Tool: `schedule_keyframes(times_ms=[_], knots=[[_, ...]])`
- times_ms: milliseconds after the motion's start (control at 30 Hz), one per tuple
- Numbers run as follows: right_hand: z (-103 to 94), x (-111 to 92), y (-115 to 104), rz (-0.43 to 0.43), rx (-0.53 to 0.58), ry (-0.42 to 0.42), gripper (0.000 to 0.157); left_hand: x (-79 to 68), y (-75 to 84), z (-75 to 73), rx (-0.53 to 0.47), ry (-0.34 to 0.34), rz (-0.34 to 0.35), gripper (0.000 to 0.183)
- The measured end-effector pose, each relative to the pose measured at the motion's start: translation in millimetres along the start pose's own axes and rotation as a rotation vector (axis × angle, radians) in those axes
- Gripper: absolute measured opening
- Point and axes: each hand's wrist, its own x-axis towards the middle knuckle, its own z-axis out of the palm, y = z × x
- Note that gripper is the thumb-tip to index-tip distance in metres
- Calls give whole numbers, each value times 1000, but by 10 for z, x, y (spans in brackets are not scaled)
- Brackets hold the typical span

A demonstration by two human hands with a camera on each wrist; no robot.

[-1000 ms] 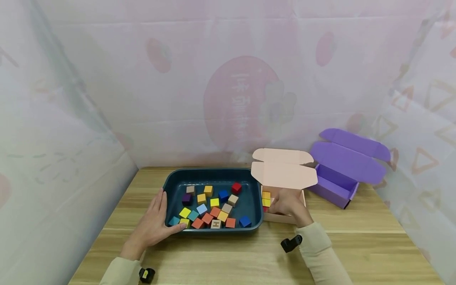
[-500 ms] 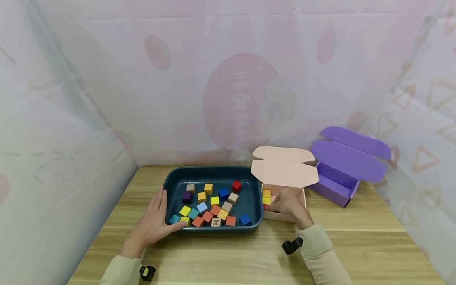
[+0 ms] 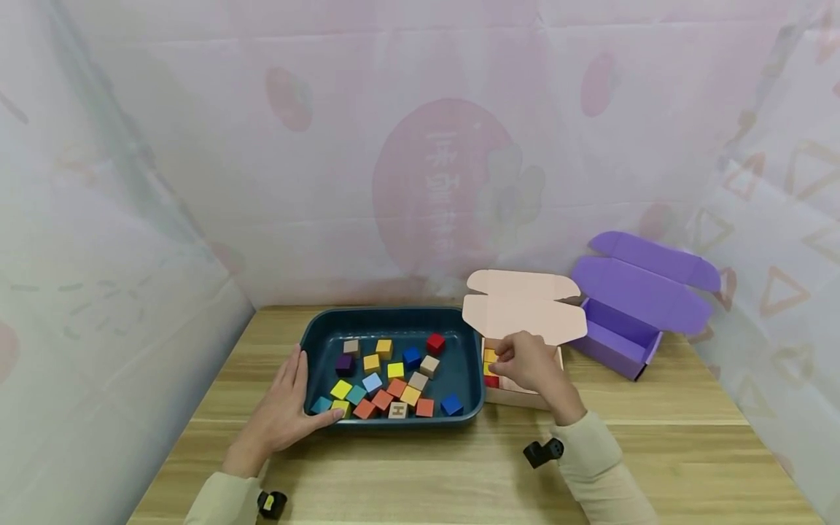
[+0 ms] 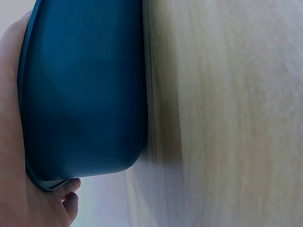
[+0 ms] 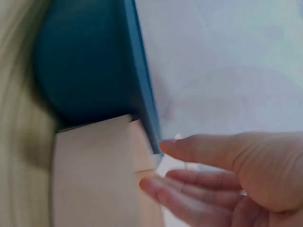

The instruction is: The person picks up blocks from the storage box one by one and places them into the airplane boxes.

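Note:
In the head view my left hand (image 3: 278,408) holds the near left corner of a dark teal tray (image 3: 477,408), the thumb over its rim and the fingers along its left side. The left wrist view shows the tray's outer wall (image 4: 90,94) below that hand. Colored cubes, among them a red cube (image 3: 435,343) and a dark purple cube (image 3: 344,364), lie scattered in the tray. Over a peach cardboard box (image 3: 515,397) hovers my right hand (image 3: 528,363), thumb and fingers apart with nothing between them. A red cube (image 3: 491,381) and yellowish cubes line the box's left side; the hand partly hides its inside.
Behind and to the right of the peach box stands a purple cardboard box (image 3: 617,346) with its lid raised. The peach box's lid (image 3: 525,317) also stands up and back. A wooden tabletop (image 3: 426,474) carries everything, with printed cloth walls around it.
My right hand has risen out of the peach box and moved slightly back, uncovering a red cube by the box's left wall. The left hand and the tray stay put.

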Motion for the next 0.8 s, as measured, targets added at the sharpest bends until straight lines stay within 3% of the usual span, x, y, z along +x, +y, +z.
schedule_keyframes(times_ms=[133, 267, 333, 467, 567, 800], knots=[[-86, 27, -101, -203, 105, -105, 28, 3, -5, -3, 7, 2, 0, 134], [-84, 58, -179, -308, 150, -223, 32, -3, -4, -4, 10, 2, 4, 134], [-46, 74, -220, -324, 128, -271, 33, -10, -2, -3, 8, 1, 7, 134], [64, 104, -307, -334, -16, -345, 34, -17, 0, -1, 4, -2, 3, 134], [139, 123, -376, -344, -136, -380, 35, -15, -4, 3, 6, 0, -2, 134], [282, 169, -505, -355, -278, -443, 35, -6, -1, -3, 4, 0, 4, 134]])
